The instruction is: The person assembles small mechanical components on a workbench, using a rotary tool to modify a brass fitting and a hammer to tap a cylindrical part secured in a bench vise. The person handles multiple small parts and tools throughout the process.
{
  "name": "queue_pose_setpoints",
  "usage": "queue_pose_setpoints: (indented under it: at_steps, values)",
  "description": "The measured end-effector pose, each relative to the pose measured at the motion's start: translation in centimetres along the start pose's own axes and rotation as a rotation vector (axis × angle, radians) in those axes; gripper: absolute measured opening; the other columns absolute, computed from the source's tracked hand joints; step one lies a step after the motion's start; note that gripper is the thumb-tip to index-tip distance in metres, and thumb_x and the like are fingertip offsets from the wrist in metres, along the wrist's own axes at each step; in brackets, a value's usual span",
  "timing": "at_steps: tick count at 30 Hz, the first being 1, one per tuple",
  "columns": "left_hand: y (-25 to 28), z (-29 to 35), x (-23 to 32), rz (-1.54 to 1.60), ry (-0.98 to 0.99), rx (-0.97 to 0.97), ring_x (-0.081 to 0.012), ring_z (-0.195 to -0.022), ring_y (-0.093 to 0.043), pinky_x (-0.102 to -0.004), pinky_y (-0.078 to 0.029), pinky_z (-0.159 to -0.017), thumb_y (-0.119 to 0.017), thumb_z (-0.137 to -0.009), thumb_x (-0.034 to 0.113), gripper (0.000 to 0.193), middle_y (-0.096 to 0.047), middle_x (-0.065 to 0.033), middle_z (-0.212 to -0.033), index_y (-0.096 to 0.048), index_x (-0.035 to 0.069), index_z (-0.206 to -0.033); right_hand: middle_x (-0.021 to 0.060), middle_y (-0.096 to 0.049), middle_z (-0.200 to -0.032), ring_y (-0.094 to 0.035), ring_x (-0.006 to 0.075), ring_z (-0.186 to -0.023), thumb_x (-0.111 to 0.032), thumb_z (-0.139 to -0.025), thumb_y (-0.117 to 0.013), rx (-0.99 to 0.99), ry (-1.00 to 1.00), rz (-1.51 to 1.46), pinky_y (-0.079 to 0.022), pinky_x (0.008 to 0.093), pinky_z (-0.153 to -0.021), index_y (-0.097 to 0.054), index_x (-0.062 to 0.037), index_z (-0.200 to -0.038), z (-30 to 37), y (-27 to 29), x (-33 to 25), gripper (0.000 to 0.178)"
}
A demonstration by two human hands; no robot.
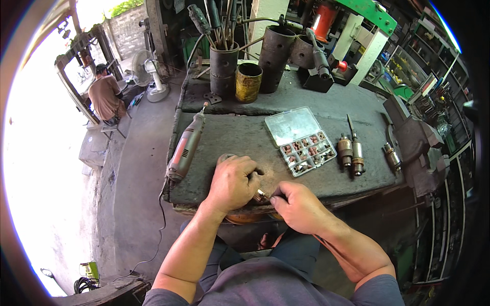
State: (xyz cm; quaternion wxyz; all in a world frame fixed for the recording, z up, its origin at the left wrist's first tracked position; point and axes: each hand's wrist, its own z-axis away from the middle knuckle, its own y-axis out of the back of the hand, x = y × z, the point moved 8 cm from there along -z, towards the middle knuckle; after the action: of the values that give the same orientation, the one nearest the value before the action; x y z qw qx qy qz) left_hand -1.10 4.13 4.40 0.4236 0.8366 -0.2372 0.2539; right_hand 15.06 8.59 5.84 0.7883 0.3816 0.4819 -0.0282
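At the bench's front edge, my left hand is closed around a small metal part with a shiny copper-coloured end; most of the part is hidden by the fingers. My right hand is closed in a pinch against that end, and whatever sits between its fingertips is too small to make out. To the left of my hands lies a corded rotary tool with a small pinkish tip. Beyond my right hand, a clear compartment box lies with its lid raised back, holding several small pinkish grinding bits.
Motor armatures lie right of the box, near a large bench vise. Dark metal cylinders with tools and a yellow can stand along the back. The tool's cord hangs left. A person sits far left beside a fan.
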Motion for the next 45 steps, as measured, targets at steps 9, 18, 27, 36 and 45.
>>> queue_pose_setpoints:
  at_steps: [9,18,27,36,45]
  values:
    - [0.1,0.2,0.1,0.003,0.006,0.005,-0.0402,-0.091,-0.07,-0.0509,-0.053,-0.09,-0.069,-0.088,0.008,0.012,-0.075,-0.0141,-0.091,-0.08,0.005,-0.091,0.0288,-0.075,-0.097,-0.073,0.0447,-0.089,-0.019,-0.108,-0.07,0.029,0.062,0.011,-0.056,0.0505,-0.082,-0.071,0.0056,-0.107,-0.1,-0.3,0.4,0.024]
    - [0.1,0.2,0.0,-0.005,-0.007,-0.011,-0.04,-0.093,-0.07,-0.0507,-0.053,-0.092,-0.069,-0.088,0.008,0.012,-0.074,-0.0141,-0.091,-0.08,0.005,-0.092,0.0267,-0.074,-0.093,-0.072,0.0374,-0.083,-0.019,-0.109,-0.069,-0.021,0.013,0.031,-0.056,0.0488,-0.079,-0.07,0.0063,-0.108,1.3,0.2,1.2,0.025]
    - [0.6,1.2,0.2,-0.004,0.0,-0.06,-0.0382,-0.093,-0.071,-0.051,-0.054,-0.094,-0.071,-0.093,0.009,0.017,-0.077,-0.0131,-0.094,-0.083,0.006,-0.105,0.0168,-0.07,-0.082,-0.063,0.0224,-0.075,-0.018,-0.111,-0.067,-0.048,-0.051,-0.123,-0.054,0.0446,-0.073,-0.071,0.0058,-0.107,0.9,-0.8,1.5,0.025]
    - [0.6,1.3,0.1,-0.007,-0.034,-0.041,-0.038,-0.094,-0.071,-0.0504,-0.055,-0.091,-0.072,-0.091,0.008,0.016,-0.077,-0.0137,-0.093,-0.082,0.006,-0.104,0.0184,-0.072,-0.084,-0.066,0.0219,-0.078,-0.018,-0.111,-0.067,-0.053,-0.089,-0.156,-0.056,0.0442,-0.075,-0.071,0.007,-0.109,0.4,-0.6,0.9,0.025]
    - [0.5,1.4,-0.1,-0.016,-0.043,-0.024,-0.0379,-0.093,-0.071,-0.0499,-0.056,-0.09,-0.073,-0.091,0.007,0.015,-0.077,-0.0126,-0.093,-0.081,0.006,-0.103,0.0246,-0.076,-0.095,-0.072,0.0323,-0.084,-0.017,-0.109,-0.068,-0.071,-0.086,-0.051,-0.057,0.046,-0.083,-0.072,0.0069,-0.111,0.0,-0.4,0.2,0.024]
